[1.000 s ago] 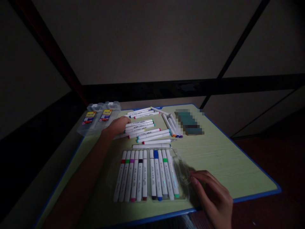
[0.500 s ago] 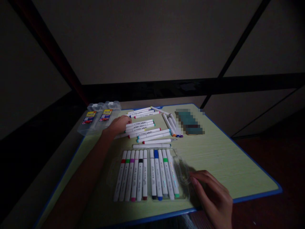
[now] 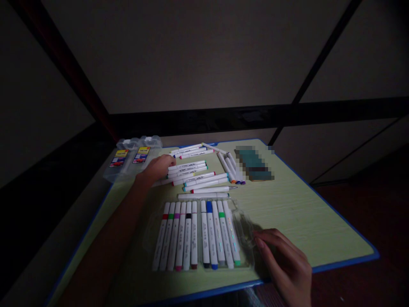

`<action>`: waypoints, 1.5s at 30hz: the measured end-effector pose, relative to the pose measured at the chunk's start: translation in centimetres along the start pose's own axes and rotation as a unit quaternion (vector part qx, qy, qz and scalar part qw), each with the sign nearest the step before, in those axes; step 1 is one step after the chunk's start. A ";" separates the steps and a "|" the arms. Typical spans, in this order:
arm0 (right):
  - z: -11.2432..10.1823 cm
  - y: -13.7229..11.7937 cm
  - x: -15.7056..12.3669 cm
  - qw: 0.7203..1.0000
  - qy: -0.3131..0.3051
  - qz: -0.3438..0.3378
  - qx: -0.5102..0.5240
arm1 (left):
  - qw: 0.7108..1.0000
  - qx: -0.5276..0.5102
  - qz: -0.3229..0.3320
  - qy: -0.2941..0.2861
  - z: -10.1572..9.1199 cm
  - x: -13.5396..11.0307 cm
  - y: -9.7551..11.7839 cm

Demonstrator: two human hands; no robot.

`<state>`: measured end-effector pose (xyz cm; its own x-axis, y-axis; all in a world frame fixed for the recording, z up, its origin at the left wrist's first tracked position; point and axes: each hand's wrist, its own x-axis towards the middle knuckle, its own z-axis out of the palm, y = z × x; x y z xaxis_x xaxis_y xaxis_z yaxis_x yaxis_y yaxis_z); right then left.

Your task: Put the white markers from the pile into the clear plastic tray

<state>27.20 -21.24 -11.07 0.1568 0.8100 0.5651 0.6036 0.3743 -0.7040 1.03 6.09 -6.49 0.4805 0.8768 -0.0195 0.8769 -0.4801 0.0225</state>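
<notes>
A clear plastic marker case (image 3: 251,260) lies open near the table's front edge, with white markers (image 3: 188,238) standing side by side in its two compartments. My right hand (image 3: 286,262) pinches the clear case's right edge between thumb and fingers. Farther back, my left hand (image 3: 158,167) is curled at the left ends of a loose pile of white markers (image 3: 188,169) with coloured tips. Its fingertips are partly hidden, and I cannot make out what is between them. One marker (image 3: 203,196) lies crosswise just behind the case.
Two clear plastic lids with labels (image 3: 140,154) lie at the back left. More markers (image 3: 226,166) are at the back, beside a phone-like flat object (image 3: 255,164) that is blurred out. The green table (image 3: 297,217) has a blue edge, and a panelled wall rises behind it.
</notes>
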 end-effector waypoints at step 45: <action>-0.1 -0.4 0.4 1.000 -0.005 0.002 -0.005 | 1.000 -0.009 -0.008 -0.029 0.1 0.2 0.0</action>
<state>27.10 -21.13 -10.50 0.1520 0.8156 0.5583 0.6102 0.3669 -0.7022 1.15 6.22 -6.63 0.4670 0.8808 -0.0783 0.8842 -0.4654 0.0396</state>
